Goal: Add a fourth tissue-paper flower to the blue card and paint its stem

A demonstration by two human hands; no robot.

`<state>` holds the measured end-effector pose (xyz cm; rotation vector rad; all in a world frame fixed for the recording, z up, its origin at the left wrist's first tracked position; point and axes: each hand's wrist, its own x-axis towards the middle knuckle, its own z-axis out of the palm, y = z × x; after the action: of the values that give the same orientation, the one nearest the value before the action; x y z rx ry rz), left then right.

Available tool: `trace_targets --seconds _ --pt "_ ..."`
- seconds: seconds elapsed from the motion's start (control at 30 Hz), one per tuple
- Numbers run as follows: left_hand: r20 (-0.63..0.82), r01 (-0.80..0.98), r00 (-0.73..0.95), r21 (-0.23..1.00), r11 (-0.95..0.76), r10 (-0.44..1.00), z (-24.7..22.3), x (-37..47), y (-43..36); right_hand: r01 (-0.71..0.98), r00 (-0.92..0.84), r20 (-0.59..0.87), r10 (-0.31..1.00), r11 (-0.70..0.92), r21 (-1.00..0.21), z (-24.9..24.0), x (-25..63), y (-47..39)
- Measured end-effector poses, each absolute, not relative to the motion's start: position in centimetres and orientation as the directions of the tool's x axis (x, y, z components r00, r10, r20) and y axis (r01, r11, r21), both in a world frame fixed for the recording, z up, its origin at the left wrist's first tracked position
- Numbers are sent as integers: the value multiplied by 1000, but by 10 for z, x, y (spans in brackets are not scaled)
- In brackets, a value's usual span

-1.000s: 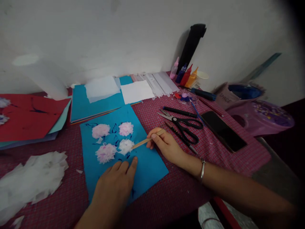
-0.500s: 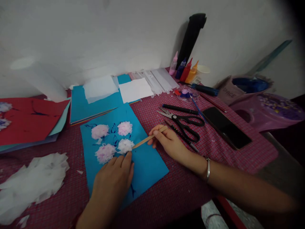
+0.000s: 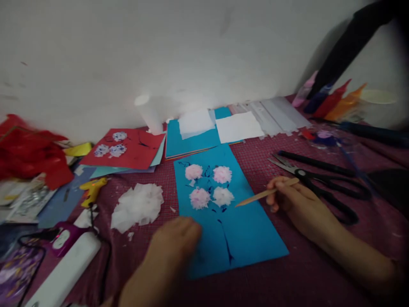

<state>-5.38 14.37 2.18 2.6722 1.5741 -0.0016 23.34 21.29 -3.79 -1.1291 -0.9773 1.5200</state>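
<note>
A blue sheet (image 3: 255, 234) lies flat, bearing several fluffy tissue-paper flowers (image 3: 200, 198), pink and white, with dark blue painted leaves and a stem (image 3: 226, 241). My right hand (image 3: 295, 198) pinches a wooden craft stick (image 3: 255, 197); its tip is over the sheet, just right of the white flower (image 3: 223, 196). My left hand (image 3: 175, 241) is smeared by motion at the sheet's lower left edge, its fingers hard to make out. Left of the sheet is a pile of white tissue-paper pieces (image 3: 139, 207).
Scissors (image 3: 300, 172) and a black pen (image 3: 315, 163) lie right of the sheet. A yellow glue gun (image 3: 92, 190), its cable and a white power strip (image 3: 65, 273) are at left. Paint bottles (image 3: 332, 100) stand at back right; a red flower card (image 3: 134, 149) lies at back left.
The view has swung left, bringing the glue gun and power strip into sight. My left hand has come off the white flower and moved left. The stick's tip has drawn away from that flower.
</note>
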Motion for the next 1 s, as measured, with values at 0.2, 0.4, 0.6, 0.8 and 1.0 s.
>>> trace_targets --seconds 0.2,0.4,0.6,0.8,1.0 --pt "-42 977 40 211 -30 998 40 -173 205 -199 -67 -225 972 -234 -952 -39 229 211" --pt "-190 958 27 285 29 981 36 -213 248 -178 -80 -260 962 -271 -946 -38 231 212" --pt "-251 938 -12 333 98 968 32 -202 250 -162 -86 -232 969 -243 -956 -40 232 212" --pt "-187 901 -129 387 194 974 43 -203 240 -217 -147 -184 972 -213 -953 -44 230 212" --pt "-159 838 -117 514 184 980 77 -153 213 -273 -151 -107 983 -145 -951 -35 224 206"
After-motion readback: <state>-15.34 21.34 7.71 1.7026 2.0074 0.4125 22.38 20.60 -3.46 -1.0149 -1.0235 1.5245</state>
